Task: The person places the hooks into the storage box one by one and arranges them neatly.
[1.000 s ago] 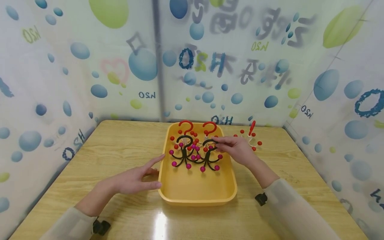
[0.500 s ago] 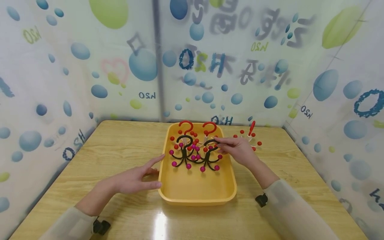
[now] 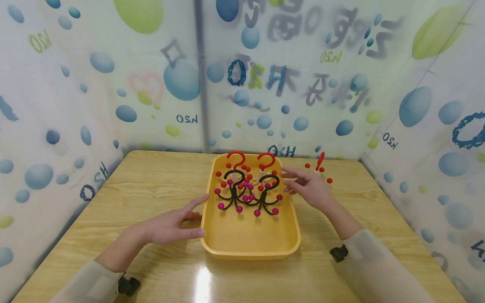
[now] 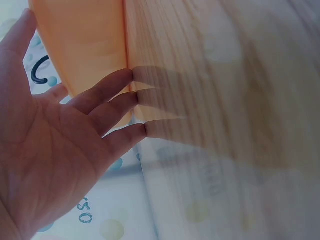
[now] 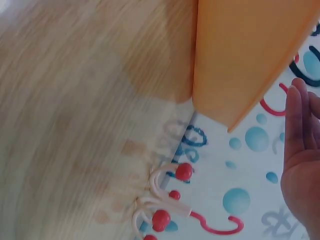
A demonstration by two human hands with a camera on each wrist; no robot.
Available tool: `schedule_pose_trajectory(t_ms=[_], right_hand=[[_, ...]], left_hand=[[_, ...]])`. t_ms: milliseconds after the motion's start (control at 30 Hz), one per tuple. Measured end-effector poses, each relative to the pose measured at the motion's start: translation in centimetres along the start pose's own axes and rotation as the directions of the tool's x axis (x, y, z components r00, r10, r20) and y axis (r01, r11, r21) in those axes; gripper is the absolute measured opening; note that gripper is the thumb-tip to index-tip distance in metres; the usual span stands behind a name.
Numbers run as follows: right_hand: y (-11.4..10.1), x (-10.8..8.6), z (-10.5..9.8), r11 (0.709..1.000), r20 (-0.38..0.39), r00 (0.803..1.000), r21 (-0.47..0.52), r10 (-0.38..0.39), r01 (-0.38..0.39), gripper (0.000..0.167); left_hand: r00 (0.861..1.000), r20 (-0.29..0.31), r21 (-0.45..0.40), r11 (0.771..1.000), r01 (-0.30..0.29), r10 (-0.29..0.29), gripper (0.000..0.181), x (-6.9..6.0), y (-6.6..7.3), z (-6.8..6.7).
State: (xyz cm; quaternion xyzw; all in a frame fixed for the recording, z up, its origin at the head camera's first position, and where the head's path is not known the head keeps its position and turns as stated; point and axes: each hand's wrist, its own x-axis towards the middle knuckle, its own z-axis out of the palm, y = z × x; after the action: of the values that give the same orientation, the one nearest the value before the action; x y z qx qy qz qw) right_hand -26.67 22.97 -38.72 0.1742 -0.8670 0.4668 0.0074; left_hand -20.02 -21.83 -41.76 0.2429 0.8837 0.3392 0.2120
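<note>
A yellow plastic tray (image 3: 250, 246) stands on the table. Inside, two black multi-prong hooks with pink ball tips sit side by side: a left black hook (image 3: 233, 192) and a right black hook (image 3: 263, 198). Behind them are two pale ones with red tops and red balls, a left red-topped hook (image 3: 236, 160) and a right red-topped hook (image 3: 267, 162). My left hand (image 3: 170, 227) touches the tray's left wall, fingers extended. Beside the tray's right rim hovers my right hand (image 3: 312, 189), holding nothing, its fingertips just right of the right black hook's curved top.
Another red-topped hook (image 5: 170, 205) rests on the wooden table (image 3: 159, 176) right of the tray, partly behind my right hand in the head view. Patterned walls (image 3: 151, 118) enclose the table's back and sides.
My right hand has let go of the right black hook's curved top and drawn a little to the right. The hook stays in the tray; my left hand has not visibly moved.
</note>
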Motion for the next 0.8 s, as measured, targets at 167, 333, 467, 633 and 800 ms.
schedule_pose_trajectory(t_ms=[167, 333, 467, 633, 800], right_hand=[[0.6, -0.5, -2.7, 0.999, -0.076, 0.997, -0.037, -0.017, 0.015, 0.043], [2.1, -0.7, -6.0, 0.996, -0.16, 0.987, -0.09, 0.007, -0.022, 0.043], [3.4, -0.3, -8.3, 0.99, -0.25, 0.968, -0.135, 0.014, -0.049, 0.042], [4.7, 0.7, -9.9, 0.984, -0.294, 0.955, -0.162, 0.031, -0.081, 0.041], [5.6, 1.8, -10.4, 0.972, -0.259, 0.965, -0.212, 0.043, -0.1, 0.041]], left_hand=[[1.0, 0.0, -0.003, 1.0, 0.008, -0.008, 0.097, -0.1, 0.1, 0.0], [1.0, 0.001, 0.003, 1.0, 0.009, -0.009, 0.097, 0.0, 0.1, 0.0], [1.0, 0.002, 0.004, 1.0, 0.009, -0.009, 0.097, 0.0, 0.0, -0.1], [1.0, 0.003, -0.002, 1.0, 0.008, -0.008, 0.097, 0.1, -0.1, -0.1], [1.0, 0.005, -0.003, 1.0, 0.012, -0.012, 0.097, 0.1, 0.0, -0.1]])
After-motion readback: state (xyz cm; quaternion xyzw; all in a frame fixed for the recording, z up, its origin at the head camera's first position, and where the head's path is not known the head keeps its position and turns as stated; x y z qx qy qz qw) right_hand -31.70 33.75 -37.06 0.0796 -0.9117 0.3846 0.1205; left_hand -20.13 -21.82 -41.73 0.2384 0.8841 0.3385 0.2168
